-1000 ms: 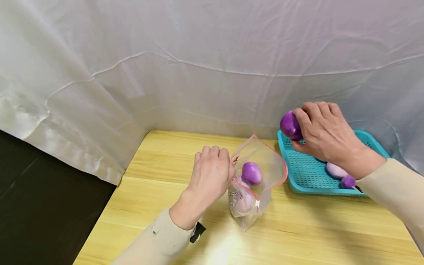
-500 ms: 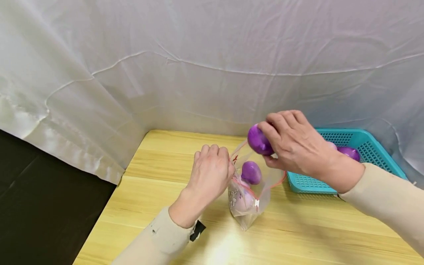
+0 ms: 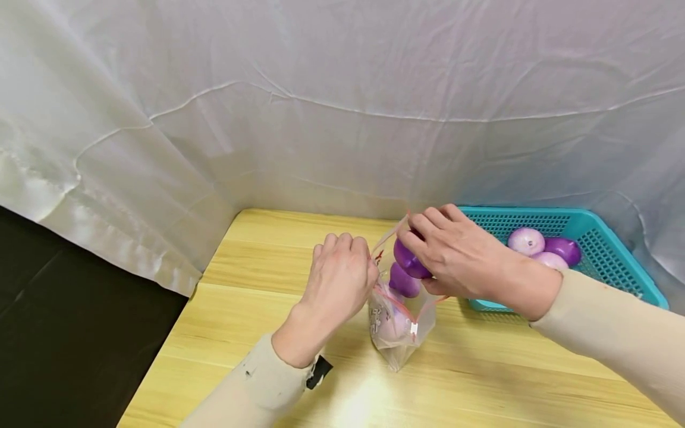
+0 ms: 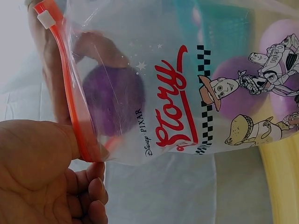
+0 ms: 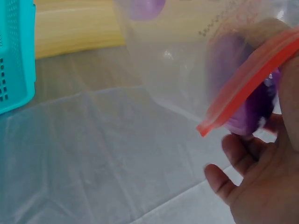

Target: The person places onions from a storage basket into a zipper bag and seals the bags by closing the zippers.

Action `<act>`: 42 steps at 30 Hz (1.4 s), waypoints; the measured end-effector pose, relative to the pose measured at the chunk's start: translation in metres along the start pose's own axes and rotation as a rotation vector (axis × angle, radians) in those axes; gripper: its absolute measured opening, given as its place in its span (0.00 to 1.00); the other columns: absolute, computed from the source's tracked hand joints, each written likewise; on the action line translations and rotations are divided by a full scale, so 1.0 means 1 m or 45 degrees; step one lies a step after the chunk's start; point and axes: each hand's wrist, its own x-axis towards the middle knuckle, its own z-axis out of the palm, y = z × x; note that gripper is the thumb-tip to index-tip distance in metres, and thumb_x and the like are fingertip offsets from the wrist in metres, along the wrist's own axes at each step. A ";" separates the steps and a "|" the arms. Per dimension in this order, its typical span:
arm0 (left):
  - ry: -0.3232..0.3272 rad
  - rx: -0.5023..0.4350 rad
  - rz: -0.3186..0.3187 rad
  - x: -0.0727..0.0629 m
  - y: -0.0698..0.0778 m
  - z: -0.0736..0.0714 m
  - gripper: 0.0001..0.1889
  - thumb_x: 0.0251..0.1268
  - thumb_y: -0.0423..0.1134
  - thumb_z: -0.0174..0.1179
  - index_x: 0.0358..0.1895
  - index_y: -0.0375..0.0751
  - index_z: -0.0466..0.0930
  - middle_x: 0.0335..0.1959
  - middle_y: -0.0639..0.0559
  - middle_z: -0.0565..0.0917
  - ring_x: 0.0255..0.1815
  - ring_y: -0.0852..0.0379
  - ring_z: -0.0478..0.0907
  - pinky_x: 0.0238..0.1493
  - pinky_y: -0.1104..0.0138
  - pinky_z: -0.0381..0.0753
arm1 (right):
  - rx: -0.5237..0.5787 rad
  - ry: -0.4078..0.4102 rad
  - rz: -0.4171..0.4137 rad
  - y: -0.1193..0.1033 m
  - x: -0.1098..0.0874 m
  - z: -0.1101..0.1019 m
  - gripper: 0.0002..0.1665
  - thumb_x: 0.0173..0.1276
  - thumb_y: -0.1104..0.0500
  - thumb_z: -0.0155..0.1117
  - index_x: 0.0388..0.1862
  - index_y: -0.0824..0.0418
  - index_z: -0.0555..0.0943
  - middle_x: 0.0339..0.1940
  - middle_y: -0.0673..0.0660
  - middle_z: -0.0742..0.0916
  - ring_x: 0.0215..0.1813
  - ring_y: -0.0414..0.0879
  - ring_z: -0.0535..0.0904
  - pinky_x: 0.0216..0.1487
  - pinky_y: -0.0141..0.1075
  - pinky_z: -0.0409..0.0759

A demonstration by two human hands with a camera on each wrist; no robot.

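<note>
In the head view my left hand (image 3: 342, 285) pinches the red-trimmed rim of a clear zip bag (image 3: 396, 345). The left wrist view shows thumb and fingers at the red zip strip (image 4: 65, 84), with a white slider (image 4: 46, 19) on it and cartoon print below. My right hand (image 3: 455, 255) grips a glossy purple onion (image 3: 409, 260) at the bag's mouth. Seen from the right wrist, this onion (image 5: 254, 109) is partly behind the red strip. Lower in the bag are another purple onion (image 3: 404, 282) and a paler one (image 3: 393, 326).
Right of the bag, a turquoise plastic basket (image 3: 615, 261) holds several purple and whitish onions, including a pale onion (image 3: 526, 241) and a dark one (image 3: 563, 251). Behind the wooden table (image 3: 267, 333) hangs a pale grey cloth (image 3: 332, 148).
My right hand has carried the purple onion from above the basket leftward and down into the bag's mouth. My left hand has stayed at the bag's rim.
</note>
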 end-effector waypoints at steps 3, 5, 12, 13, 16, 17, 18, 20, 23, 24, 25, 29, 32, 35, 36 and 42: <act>-0.004 -0.010 0.000 0.000 0.001 0.000 0.08 0.67 0.39 0.61 0.29 0.45 0.77 0.25 0.52 0.74 0.28 0.50 0.69 0.29 0.62 0.64 | -0.046 -0.042 -0.006 -0.002 0.001 0.004 0.52 0.46 0.38 0.79 0.63 0.67 0.75 0.54 0.66 0.82 0.52 0.61 0.77 0.51 0.52 0.74; -0.007 -0.012 -0.001 0.000 0.002 0.000 0.08 0.67 0.39 0.61 0.29 0.45 0.76 0.25 0.53 0.73 0.28 0.50 0.68 0.29 0.62 0.63 | -0.077 -0.063 -0.001 -0.003 0.003 0.006 0.52 0.47 0.36 0.78 0.62 0.68 0.75 0.52 0.65 0.83 0.51 0.61 0.77 0.50 0.51 0.74; -0.011 -0.002 0.000 0.000 0.002 0.001 0.09 0.67 0.39 0.60 0.28 0.45 0.75 0.25 0.53 0.72 0.28 0.51 0.68 0.29 0.62 0.63 | -0.111 -0.099 0.016 -0.004 0.005 0.010 0.52 0.47 0.28 0.79 0.55 0.66 0.76 0.51 0.63 0.83 0.49 0.59 0.76 0.48 0.49 0.72; -0.011 -0.001 0.000 0.000 0.002 0.001 0.09 0.68 0.39 0.61 0.28 0.45 0.75 0.25 0.53 0.73 0.29 0.51 0.68 0.29 0.62 0.63 | -0.109 -0.095 0.019 -0.004 0.005 0.010 0.51 0.48 0.29 0.79 0.54 0.65 0.75 0.50 0.63 0.83 0.48 0.59 0.76 0.48 0.49 0.72; -0.007 -0.003 -0.002 0.000 0.001 0.000 0.08 0.68 0.40 0.61 0.30 0.44 0.77 0.25 0.52 0.74 0.29 0.50 0.69 0.29 0.62 0.64 | -0.106 -0.061 0.025 -0.003 0.003 0.009 0.45 0.52 0.35 0.79 0.53 0.66 0.75 0.49 0.62 0.83 0.47 0.58 0.76 0.47 0.48 0.72; -0.003 0.000 -0.005 0.000 0.001 0.000 0.08 0.68 0.40 0.61 0.29 0.44 0.77 0.25 0.52 0.74 0.29 0.50 0.69 0.29 0.62 0.65 | -0.108 -0.049 0.027 -0.002 0.002 0.009 0.43 0.53 0.37 0.79 0.53 0.67 0.75 0.48 0.63 0.83 0.47 0.59 0.76 0.47 0.48 0.72; 0.004 0.003 -0.008 0.000 0.000 0.000 0.08 0.68 0.39 0.61 0.29 0.44 0.77 0.25 0.52 0.74 0.29 0.50 0.69 0.29 0.61 0.65 | -0.104 -0.037 0.029 -0.001 0.001 0.008 0.42 0.55 0.39 0.78 0.54 0.68 0.76 0.49 0.63 0.83 0.48 0.59 0.76 0.47 0.48 0.72; 0.020 0.012 -0.014 0.000 0.000 0.000 0.09 0.68 0.39 0.61 0.29 0.44 0.77 0.24 0.51 0.74 0.28 0.49 0.70 0.28 0.61 0.65 | -0.100 -0.008 0.033 0.000 -0.001 0.007 0.40 0.57 0.42 0.77 0.57 0.69 0.76 0.48 0.64 0.83 0.48 0.60 0.77 0.47 0.49 0.72; 0.052 0.037 -0.019 0.000 -0.001 -0.001 0.10 0.67 0.39 0.61 0.26 0.44 0.75 0.23 0.52 0.73 0.27 0.49 0.70 0.27 0.61 0.63 | -0.082 0.034 0.044 0.003 -0.003 0.007 0.37 0.58 0.46 0.76 0.55 0.70 0.76 0.45 0.64 0.83 0.48 0.61 0.77 0.46 0.50 0.72; 0.060 0.045 -0.017 0.000 0.000 -0.001 0.10 0.66 0.39 0.61 0.26 0.44 0.74 0.23 0.52 0.73 0.26 0.49 0.69 0.27 0.61 0.63 | -0.073 0.049 0.048 0.004 -0.003 0.006 0.35 0.58 0.46 0.76 0.53 0.69 0.76 0.43 0.63 0.82 0.47 0.61 0.77 0.46 0.50 0.72; 0.069 0.053 -0.016 0.000 0.000 -0.001 0.11 0.66 0.39 0.61 0.25 0.44 0.73 0.22 0.52 0.72 0.26 0.49 0.69 0.27 0.61 0.62 | -0.065 0.064 0.051 0.004 -0.004 0.006 0.33 0.57 0.47 0.76 0.51 0.68 0.76 0.41 0.62 0.82 0.46 0.60 0.77 0.46 0.50 0.72; 0.080 0.108 0.008 0.001 0.002 -0.001 0.11 0.66 0.39 0.61 0.25 0.44 0.73 0.22 0.52 0.71 0.26 0.49 0.69 0.27 0.62 0.61 | -0.047 0.113 0.054 0.005 -0.006 0.007 0.28 0.57 0.49 0.77 0.44 0.66 0.75 0.37 0.60 0.80 0.43 0.60 0.76 0.44 0.49 0.71; 0.071 0.163 0.033 0.001 0.003 -0.001 0.11 0.66 0.40 0.61 0.26 0.43 0.75 0.23 0.51 0.72 0.26 0.49 0.70 0.27 0.62 0.61 | -0.037 0.137 0.047 0.005 -0.009 0.008 0.25 0.58 0.50 0.75 0.40 0.65 0.74 0.35 0.60 0.78 0.42 0.59 0.75 0.43 0.48 0.71; 0.074 0.207 0.048 0.001 0.004 -0.001 0.11 0.66 0.41 0.62 0.27 0.43 0.75 0.23 0.51 0.73 0.26 0.49 0.70 0.27 0.62 0.62 | -0.022 0.154 0.043 0.006 -0.011 0.008 0.22 0.59 0.51 0.74 0.37 0.63 0.72 0.34 0.59 0.77 0.40 0.58 0.74 0.43 0.48 0.71; 0.077 0.212 0.051 0.001 0.004 -0.001 0.11 0.66 0.41 0.62 0.26 0.44 0.75 0.22 0.51 0.72 0.26 0.49 0.70 0.27 0.62 0.61 | -0.017 0.160 0.043 0.006 -0.012 0.008 0.21 0.59 0.52 0.74 0.36 0.63 0.72 0.34 0.58 0.77 0.39 0.58 0.74 0.42 0.48 0.70; 0.102 0.210 0.077 -0.001 0.003 -0.002 0.11 0.64 0.39 0.63 0.24 0.44 0.73 0.21 0.52 0.70 0.25 0.50 0.69 0.27 0.63 0.59 | 0.037 0.208 0.085 0.012 -0.017 0.004 0.17 0.61 0.55 0.70 0.37 0.63 0.73 0.35 0.58 0.78 0.40 0.59 0.74 0.40 0.47 0.68</act>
